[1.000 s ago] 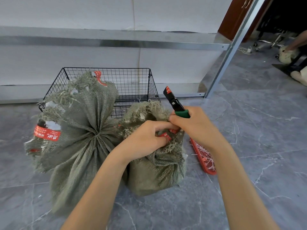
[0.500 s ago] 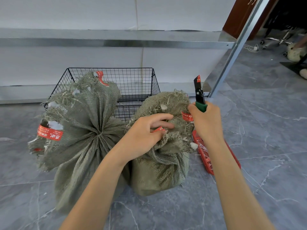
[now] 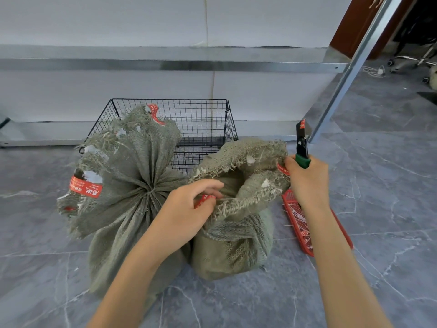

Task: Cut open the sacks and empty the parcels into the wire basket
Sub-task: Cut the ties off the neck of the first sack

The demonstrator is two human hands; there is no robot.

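Observation:
Two green woven sacks stand on the floor before a black wire basket (image 3: pixel 203 114). The left sack (image 3: pixel 123 185) is tied shut at its neck, with red tape on its frayed top. The right sack (image 3: pixel 236 247) has its mouth pulled wide. My left hand (image 3: pixel 186 209) grips the near rim of that mouth at a strip of red tape. My right hand (image 3: pixel 307 181) holds a green-handled utility knife (image 3: pixel 302 147), blade up, and also pinches the far right rim. No parcels show inside the dark opening.
A flat red plastic tray (image 3: pixel 307 233) with white scraps lies on the floor right of the open sack, under my right forearm. A metal shelf (image 3: pixel 165 65) runs along the white wall behind the basket, with a slanted metal post (image 3: pixel 343 84) at right.
The right sack's bunched neck has come undone and its mouth is spread wide. My right hand moved right and up with the knife, pulling the rim; my left hand drew the near rim toward me.

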